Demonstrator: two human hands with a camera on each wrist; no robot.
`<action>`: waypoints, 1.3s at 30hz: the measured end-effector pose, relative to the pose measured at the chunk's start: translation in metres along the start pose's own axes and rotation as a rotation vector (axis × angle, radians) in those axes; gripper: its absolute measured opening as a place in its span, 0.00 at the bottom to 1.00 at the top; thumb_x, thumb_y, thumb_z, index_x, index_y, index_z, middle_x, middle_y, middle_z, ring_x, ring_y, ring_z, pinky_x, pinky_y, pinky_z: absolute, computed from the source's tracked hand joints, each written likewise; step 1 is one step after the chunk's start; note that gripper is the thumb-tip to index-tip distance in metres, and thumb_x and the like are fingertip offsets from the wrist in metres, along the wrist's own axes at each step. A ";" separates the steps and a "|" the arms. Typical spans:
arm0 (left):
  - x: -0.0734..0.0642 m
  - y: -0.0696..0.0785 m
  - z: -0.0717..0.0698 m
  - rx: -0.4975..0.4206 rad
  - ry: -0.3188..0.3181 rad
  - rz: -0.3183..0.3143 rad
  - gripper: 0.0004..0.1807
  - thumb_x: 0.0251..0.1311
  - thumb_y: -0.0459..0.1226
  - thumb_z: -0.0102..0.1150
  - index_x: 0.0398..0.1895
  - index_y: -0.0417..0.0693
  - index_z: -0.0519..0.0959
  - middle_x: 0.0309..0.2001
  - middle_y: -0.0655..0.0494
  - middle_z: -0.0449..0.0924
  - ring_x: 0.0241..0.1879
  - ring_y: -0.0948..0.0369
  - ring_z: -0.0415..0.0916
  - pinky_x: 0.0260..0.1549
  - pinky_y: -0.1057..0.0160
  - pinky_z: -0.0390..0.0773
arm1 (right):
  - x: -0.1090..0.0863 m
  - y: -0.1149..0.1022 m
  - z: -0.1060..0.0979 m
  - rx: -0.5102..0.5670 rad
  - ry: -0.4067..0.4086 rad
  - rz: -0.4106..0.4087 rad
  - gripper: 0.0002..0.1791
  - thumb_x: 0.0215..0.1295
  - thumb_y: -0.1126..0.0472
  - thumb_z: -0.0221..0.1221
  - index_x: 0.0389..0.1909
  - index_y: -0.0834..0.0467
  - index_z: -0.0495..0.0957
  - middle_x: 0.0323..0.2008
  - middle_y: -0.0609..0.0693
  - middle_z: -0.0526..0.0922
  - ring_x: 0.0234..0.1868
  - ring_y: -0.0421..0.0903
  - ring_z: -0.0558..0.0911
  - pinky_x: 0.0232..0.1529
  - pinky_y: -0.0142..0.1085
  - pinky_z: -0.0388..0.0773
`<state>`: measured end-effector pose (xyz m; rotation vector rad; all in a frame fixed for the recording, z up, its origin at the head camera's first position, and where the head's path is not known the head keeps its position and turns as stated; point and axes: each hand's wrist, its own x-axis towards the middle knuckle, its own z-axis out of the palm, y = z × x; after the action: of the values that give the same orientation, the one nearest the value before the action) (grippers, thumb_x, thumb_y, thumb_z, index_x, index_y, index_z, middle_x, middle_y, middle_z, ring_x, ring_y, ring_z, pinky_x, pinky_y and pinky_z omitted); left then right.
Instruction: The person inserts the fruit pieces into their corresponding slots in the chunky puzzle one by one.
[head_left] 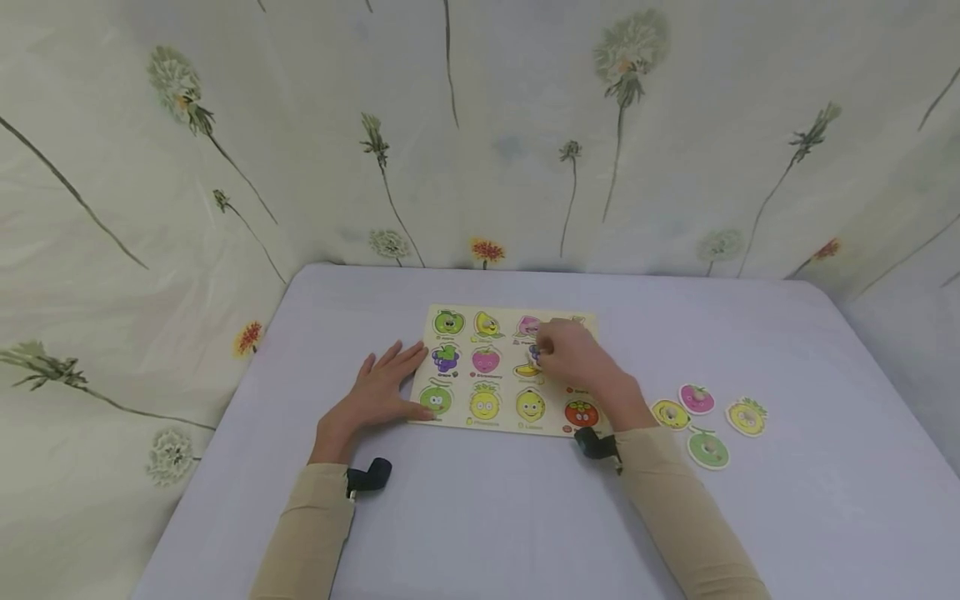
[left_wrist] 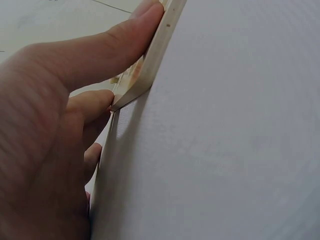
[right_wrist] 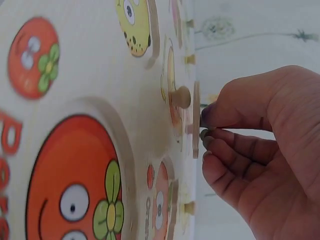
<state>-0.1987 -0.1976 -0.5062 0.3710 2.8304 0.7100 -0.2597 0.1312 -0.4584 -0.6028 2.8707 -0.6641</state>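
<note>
A wooden fruit puzzle board [head_left: 504, 421] lies on the table, with printed fruit faces in its recesses. Along its left edge my left hand [head_left: 378, 392] is spread with straight fingers, the thumb [left_wrist: 107, 55] pressing on the near left corner. My right hand [head_left: 577, 354] is over the right half of the board. Its thumb and fingers pinch the small peg of a puzzle piece [right_wrist: 196, 120], which appears edge-on, held just off the board. In the head view a purple, grape-like part of this piece [head_left: 533, 357] peeks out beside the banana picture; the hand hides the rest.
Right of the board lie loose pegged pieces: a yellow lemon-like one [head_left: 671, 414], a magenta one [head_left: 697, 398], a pineapple [head_left: 746, 417] and a green round one [head_left: 708, 450]. Pegs such as the one by the banana [right_wrist: 181, 97] stick up from the board. A flower-printed curtain [head_left: 510, 167] hangs behind.
</note>
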 end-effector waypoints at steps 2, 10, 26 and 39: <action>0.000 0.000 0.000 -0.002 -0.001 0.002 0.62 0.41 0.63 0.73 0.79 0.57 0.53 0.80 0.62 0.48 0.81 0.52 0.36 0.77 0.38 0.33 | 0.002 -0.003 0.001 0.006 -0.005 -0.002 0.04 0.61 0.63 0.61 0.28 0.54 0.76 0.29 0.51 0.74 0.33 0.47 0.72 0.32 0.37 0.68; 0.000 0.000 -0.001 0.000 0.001 0.009 0.61 0.42 0.64 0.72 0.79 0.57 0.53 0.80 0.62 0.49 0.81 0.51 0.37 0.77 0.37 0.34 | 0.014 -0.009 0.010 0.009 -0.030 -0.017 0.05 0.60 0.64 0.61 0.29 0.53 0.75 0.29 0.50 0.74 0.33 0.47 0.72 0.31 0.36 0.69; 0.000 0.000 -0.002 0.002 -0.001 0.006 0.61 0.43 0.64 0.72 0.79 0.57 0.53 0.80 0.62 0.48 0.81 0.51 0.36 0.77 0.38 0.33 | 0.025 -0.027 0.022 -0.022 -0.046 -0.093 0.03 0.61 0.64 0.60 0.31 0.53 0.76 0.32 0.49 0.75 0.35 0.47 0.71 0.35 0.36 0.68; 0.002 -0.002 0.001 0.002 -0.009 -0.008 0.61 0.43 0.63 0.72 0.79 0.58 0.53 0.80 0.64 0.47 0.82 0.53 0.35 0.77 0.39 0.32 | 0.030 -0.047 0.033 0.014 -0.037 -0.150 0.07 0.61 0.66 0.59 0.29 0.51 0.73 0.31 0.47 0.73 0.34 0.44 0.71 0.33 0.33 0.68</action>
<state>-0.2004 -0.1985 -0.5078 0.3619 2.8223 0.7023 -0.2637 0.0678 -0.4679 -0.8255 2.8049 -0.6849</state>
